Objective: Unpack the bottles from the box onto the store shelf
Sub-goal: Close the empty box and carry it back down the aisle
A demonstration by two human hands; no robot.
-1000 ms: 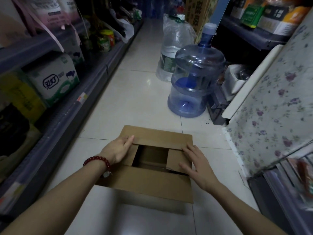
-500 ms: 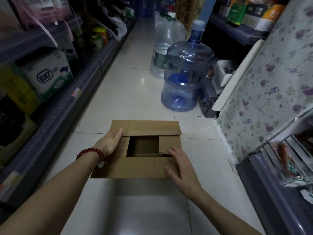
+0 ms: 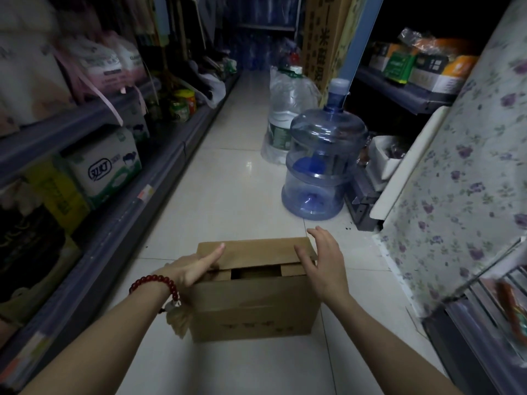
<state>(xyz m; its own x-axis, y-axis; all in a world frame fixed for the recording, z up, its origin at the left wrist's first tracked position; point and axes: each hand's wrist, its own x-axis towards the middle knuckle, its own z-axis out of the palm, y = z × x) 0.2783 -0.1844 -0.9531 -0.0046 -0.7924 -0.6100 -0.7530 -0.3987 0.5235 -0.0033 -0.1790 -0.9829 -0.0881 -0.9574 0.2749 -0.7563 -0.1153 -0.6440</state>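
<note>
- box [image 3: 253,303] on floor tiles between both arms, long axis left-right, flaps only part open
- left hand [image 3: 196,269] flat on left flaps, fingers straight
- right hand [image 3: 322,263] at right end, fingers spread, holding nothing
- both equally near; bottles not visible inside

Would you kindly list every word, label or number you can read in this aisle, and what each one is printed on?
"双灯": on the white and green tissue pack on the left lower shelf.
"米": top character on the tall brown carton at the aisle's far end; the rest is blurred.
Cardboard box front print: too faint.
Shelf price tag and pink bags: unreadable.
</note>
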